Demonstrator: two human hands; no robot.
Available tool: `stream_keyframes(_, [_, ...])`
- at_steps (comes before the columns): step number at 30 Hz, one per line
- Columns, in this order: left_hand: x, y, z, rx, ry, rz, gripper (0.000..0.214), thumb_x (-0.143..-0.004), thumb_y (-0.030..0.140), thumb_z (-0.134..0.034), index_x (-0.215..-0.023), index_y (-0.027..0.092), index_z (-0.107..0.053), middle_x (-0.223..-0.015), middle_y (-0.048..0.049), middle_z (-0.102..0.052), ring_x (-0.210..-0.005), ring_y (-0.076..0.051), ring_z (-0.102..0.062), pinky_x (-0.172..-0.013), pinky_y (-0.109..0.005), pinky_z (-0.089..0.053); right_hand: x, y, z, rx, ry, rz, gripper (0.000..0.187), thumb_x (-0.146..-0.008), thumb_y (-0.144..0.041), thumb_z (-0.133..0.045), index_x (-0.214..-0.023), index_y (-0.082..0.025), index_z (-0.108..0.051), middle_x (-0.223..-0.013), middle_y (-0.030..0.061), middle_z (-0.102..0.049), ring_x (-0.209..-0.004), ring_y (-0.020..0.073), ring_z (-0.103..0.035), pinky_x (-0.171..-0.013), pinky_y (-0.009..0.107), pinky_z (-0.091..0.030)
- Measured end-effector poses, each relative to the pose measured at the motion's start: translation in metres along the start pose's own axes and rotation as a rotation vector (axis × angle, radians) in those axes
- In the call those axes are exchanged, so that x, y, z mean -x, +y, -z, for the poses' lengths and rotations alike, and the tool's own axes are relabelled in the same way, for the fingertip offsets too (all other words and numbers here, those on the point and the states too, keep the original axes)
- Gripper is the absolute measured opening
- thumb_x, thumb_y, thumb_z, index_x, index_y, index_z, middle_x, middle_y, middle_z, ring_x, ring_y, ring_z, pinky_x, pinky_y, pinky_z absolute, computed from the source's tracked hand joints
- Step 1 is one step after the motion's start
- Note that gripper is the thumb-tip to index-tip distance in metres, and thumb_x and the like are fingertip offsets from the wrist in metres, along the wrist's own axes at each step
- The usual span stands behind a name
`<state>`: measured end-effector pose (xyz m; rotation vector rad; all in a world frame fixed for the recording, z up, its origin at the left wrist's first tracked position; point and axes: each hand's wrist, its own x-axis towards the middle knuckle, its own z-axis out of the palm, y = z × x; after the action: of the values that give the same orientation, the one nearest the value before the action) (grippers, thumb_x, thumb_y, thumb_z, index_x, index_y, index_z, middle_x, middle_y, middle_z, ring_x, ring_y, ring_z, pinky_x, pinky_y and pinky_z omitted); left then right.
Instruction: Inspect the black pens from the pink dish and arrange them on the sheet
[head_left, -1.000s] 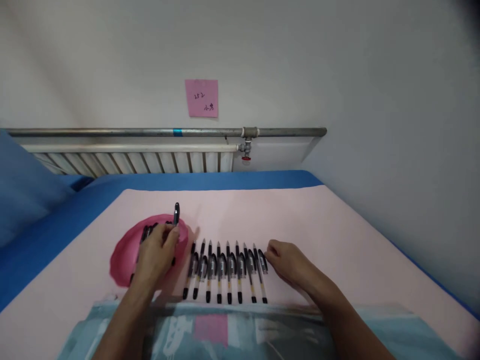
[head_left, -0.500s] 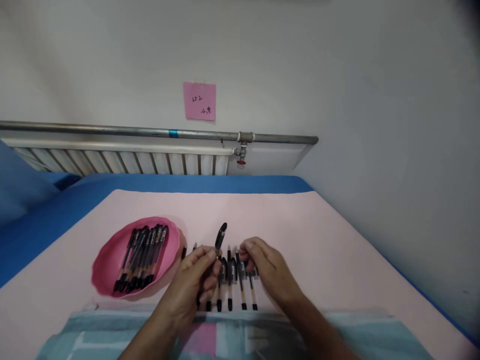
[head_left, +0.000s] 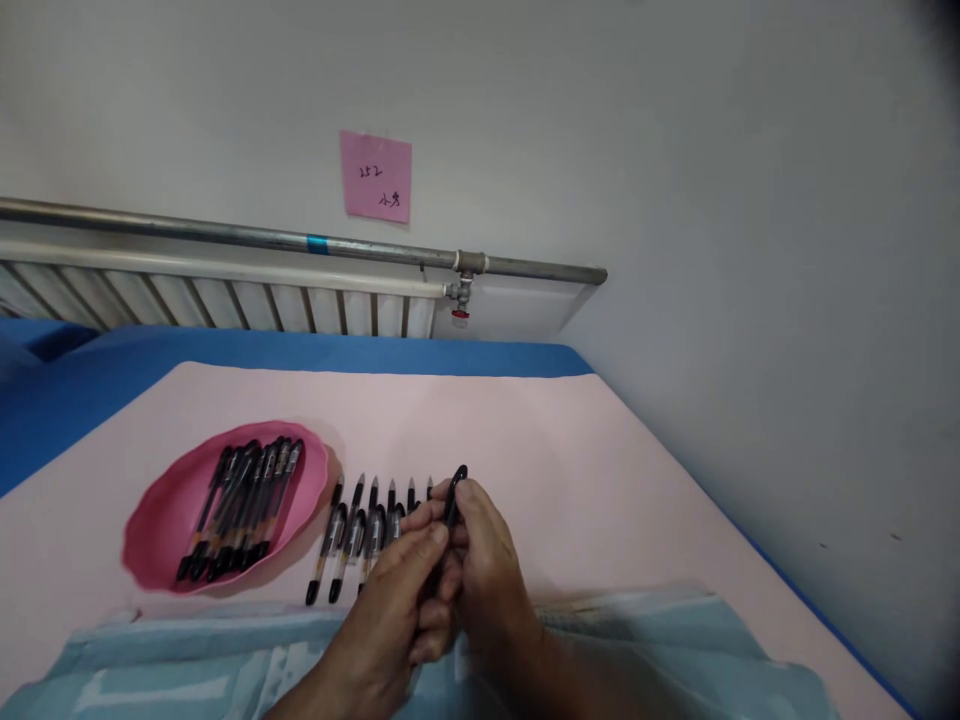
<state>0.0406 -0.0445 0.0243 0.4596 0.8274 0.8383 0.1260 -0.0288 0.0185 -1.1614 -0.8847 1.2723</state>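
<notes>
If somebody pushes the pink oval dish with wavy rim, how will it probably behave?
The pink oval dish would probably slide rather than tip, because it looks low and wide. The slim black-capped pens inside may shift, as they lie loosely side by side.

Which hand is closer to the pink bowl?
Left. The left hand, holding a pen, is apart from the pink bowl, off to its right. The right hand, on the same pen, is farther right.
</notes>
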Motion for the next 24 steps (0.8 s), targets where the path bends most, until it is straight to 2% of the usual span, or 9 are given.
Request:
stream_keyframes(3, [0.002,-0.004,-0.007,0.006,0.108,-0.007,0.034,-0.068,0.048,-0.062,-0.084,0.021,-0.049,-0.048,0.0095,-0.039,-0.032,-0.001,-0.023,-0.03,-0.012,-0.011,0.001,0.003,-0.003,-0.001,0.025,-0.009,0.038,-0.084,-0.052,-0.037,-0.082,-0.019,-0.055,-0.069,0.0028,-0.063,-0.036,0.008,-0.043,-0.036,0.022,-0.033])
stream_keyframes(6, [0.003,-0.007,-0.011,0.022,0.174,-0.026,0.042,-0.065,0.051,-0.063,-0.093,0.022,-0.05,-0.045,0.0109,-0.035,-0.032,-0.001,-0.024,-0.031,-0.012,-0.013,-0.001,0.004,-0.006,0.001,0.03,0.008,0.035,-0.083,-0.051,-0.039,-0.078,-0.019,-0.054,-0.067,0.0016,-0.061,-0.039,0.0088,-0.046,-0.038,0.022,-0.035])
stream_keyframes(10, [0.003,-0.009,-0.013,0.021,0.198,-0.063,0.048,-0.064,0.052,-0.064,-0.098,0.023,-0.05,-0.042,0.0122,-0.031,-0.032,-0.002,-0.024,-0.031,-0.013,-0.016,-0.002,0.001,-0.01,-0.05,0.009,0.016,0.032,-0.084,-0.049,-0.039,-0.077,-0.02,-0.052,-0.059,0.0002,-0.058,-0.052,0.0142,-0.056,-0.046,0.024,-0.042])
stream_keyframes(14, [0.004,-0.01,-0.013,0.006,0.221,-0.081,0.041,-0.068,0.052,-0.061,-0.093,0.022,-0.05,-0.041,0.0122,-0.03,-0.032,-0.002,-0.022,-0.031,-0.013,-0.016,-0.001,-0.001,-0.013,-0.081,-0.023,0.021,0.031,-0.084,-0.048,-0.038,-0.077,-0.02,-0.05,-0.056,-0.001,-0.056,-0.054,0.0148,-0.058,-0.055,0.027,-0.047])
stream_keyframes(24, [0.003,-0.007,-0.015,-0.021,0.217,-0.12,0.042,-0.069,0.052,-0.058,-0.098,0.022,-0.051,-0.037,0.0118,-0.033,-0.028,-0.004,-0.025,-0.03,-0.014,-0.017,-0.007,0.003,-0.015,-0.081,0.0,-0.015,0.029,-0.082,-0.046,-0.041,-0.074,-0.02,-0.049,-0.058,-0.0028,-0.055,-0.051,0.0127,-0.056,-0.055,0.025,-0.046])
